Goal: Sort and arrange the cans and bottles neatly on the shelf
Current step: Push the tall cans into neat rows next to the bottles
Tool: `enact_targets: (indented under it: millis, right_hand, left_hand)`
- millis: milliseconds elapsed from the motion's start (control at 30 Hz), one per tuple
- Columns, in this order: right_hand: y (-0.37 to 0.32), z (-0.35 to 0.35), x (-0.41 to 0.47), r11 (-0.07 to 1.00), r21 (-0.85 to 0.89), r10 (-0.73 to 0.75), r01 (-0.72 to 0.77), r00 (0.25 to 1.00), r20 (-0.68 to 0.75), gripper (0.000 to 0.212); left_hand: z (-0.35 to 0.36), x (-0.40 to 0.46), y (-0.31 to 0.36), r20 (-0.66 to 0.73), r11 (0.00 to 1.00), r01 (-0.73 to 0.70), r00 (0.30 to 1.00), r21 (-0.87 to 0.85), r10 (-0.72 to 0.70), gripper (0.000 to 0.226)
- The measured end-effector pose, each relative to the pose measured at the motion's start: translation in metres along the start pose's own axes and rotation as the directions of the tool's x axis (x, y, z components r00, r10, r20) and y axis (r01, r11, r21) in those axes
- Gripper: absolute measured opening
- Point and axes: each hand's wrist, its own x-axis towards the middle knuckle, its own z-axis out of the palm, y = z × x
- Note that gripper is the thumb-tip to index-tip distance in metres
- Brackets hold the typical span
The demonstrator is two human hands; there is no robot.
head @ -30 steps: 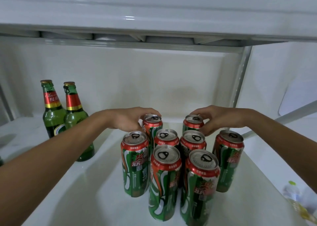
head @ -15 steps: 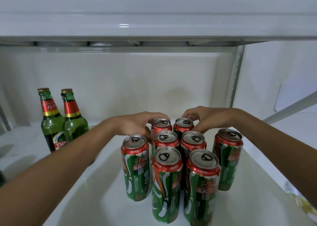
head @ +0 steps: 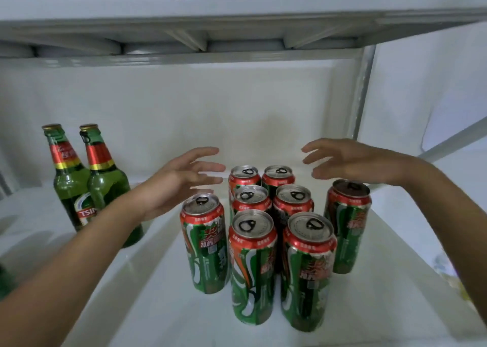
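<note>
green cans (head: 266, 215) between spread hands (head: 181, 180)

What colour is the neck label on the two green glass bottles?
Red with a gold band below, on both green glass bottles; clearest in the head view.

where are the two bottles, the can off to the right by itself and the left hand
two bottles (head: 106, 186): head view, on the shoulder of the right-hand bottle
can standing apart on the right (head: 347, 230): head view, on its side wall
left hand (head: 181, 180): head view, on the palm
</note>
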Motion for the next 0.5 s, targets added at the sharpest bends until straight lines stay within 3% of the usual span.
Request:
enact_targets:
  millis: [33,100,133,200,267,500]
  right_hand:
    - [0.009,0.002,-0.018,0.996,0.078,-0.037,0.050,0.987,-0.157,0.046]
    - [0.034,0.016,-0.053,0.970,0.206,-0.048,0.131,0.930,-0.364,0.046]
    - [0.046,0.027,-0.068,0.962,0.237,-0.041,0.134,0.932,-0.360,0.056]
    - [0.065,0.051,-0.084,0.958,0.276,-0.014,0.072,0.978,-0.206,0.079]
    - [0.083,0.070,-0.085,0.949,0.314,0.003,0.032,0.994,-0.112,0.094]
    - [0.098,0.073,-0.055,0.957,0.284,0.031,0.054,0.958,-0.287,0.070]
  left_hand:
    - [-0.001,-0.014,-0.008,-0.042,0.998,-0.040,0.998,-0.051,0.038,0.055]
    - [0.000,-0.046,-0.030,-0.095,0.998,-0.060,0.994,0.004,0.061,0.078]
    - [0.004,-0.059,-0.041,-0.098,0.996,-0.048,0.994,0.073,0.055,0.085]
    - [0.019,-0.078,-0.057,-0.018,0.974,-0.034,0.999,0.225,0.038,0.092]
    - [0.026,-0.085,-0.069,-0.086,0.963,-0.015,0.996,0.269,0.039,0.087]
    - [0.017,-0.054,-0.069,-0.270,0.957,-0.032,0.956,0.290,0.114,0.062]
